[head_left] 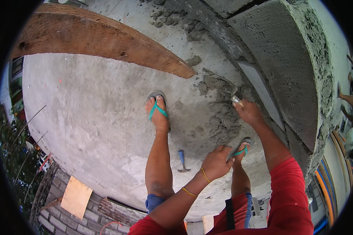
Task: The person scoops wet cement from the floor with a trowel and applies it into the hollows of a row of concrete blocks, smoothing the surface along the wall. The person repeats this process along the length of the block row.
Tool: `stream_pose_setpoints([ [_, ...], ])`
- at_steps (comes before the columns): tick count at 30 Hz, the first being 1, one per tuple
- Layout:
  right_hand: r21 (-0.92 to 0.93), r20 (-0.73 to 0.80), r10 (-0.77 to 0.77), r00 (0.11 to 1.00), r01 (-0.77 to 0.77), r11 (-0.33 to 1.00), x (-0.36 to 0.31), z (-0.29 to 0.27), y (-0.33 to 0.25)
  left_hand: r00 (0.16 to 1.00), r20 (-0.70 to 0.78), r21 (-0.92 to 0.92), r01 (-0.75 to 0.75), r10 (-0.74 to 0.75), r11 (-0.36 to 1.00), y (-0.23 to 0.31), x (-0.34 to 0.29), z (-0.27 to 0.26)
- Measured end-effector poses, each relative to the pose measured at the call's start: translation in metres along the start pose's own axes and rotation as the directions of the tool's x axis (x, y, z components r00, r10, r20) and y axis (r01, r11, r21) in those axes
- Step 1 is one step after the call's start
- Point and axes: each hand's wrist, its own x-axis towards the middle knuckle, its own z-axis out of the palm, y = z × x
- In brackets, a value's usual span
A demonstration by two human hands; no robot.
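Note:
In my right hand [248,111] is a trowel, gripped by its handle [236,100]. Its blade reaches toward wet grey mortar [219,84] heaped on the concrete floor at the foot of a block wall, and mortar hides part of it. My left hand [217,162] hangs with curled fingers above my right foot, beside the flip-flop [246,141]. Whether anything sits inside those fingers is hidden. A small blue-handled hammer [181,157] lies on the floor between my feet, left of my left hand.
A thick wooden plank [102,37] juts in from the upper left. Along the right stands the grey block wall [282,58], its top edge rough with mortar. Mortar clumps [166,17] dot the floor's far end. At lower left, a plywood sheet [77,197] lies over blockwork. Another person's legs [348,100] show far right.

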Motion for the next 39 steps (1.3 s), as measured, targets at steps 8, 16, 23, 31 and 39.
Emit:
stream_pose_setpoints([
  [8,0.021,-0.050,-0.182,0.982,0.183,0.983,0.101,-0.027,-0.067,0.999,-0.038,0.007,0.031,-0.030,1.000,-0.016,-0.002,0.013],
  [16,-0.202,0.182,-0.030,0.983,0.067,0.977,-0.044,0.047,0.081,1.000,-0.010,-0.017,0.011,-0.012,1.000,-0.011,0.006,0.022],
  [23,0.301,-0.056,0.279,0.959,-0.250,0.920,-0.032,0.062,0.136,0.999,-0.034,0.022,0.005,-0.004,1.000,-0.017,0.006,0.035],
  [31,0.173,-0.006,0.232,0.973,-0.228,0.958,-0.036,0.101,0.148,1.000,0.030,0.087,-0.009,0.007,0.996,-0.013,0.004,0.049],
  [39,0.359,-0.072,0.067,0.995,-0.037,0.933,-0.036,0.016,0.025,0.999,0.037,0.033,-0.033,0.031,0.999,0.009,0.006,0.019],
])
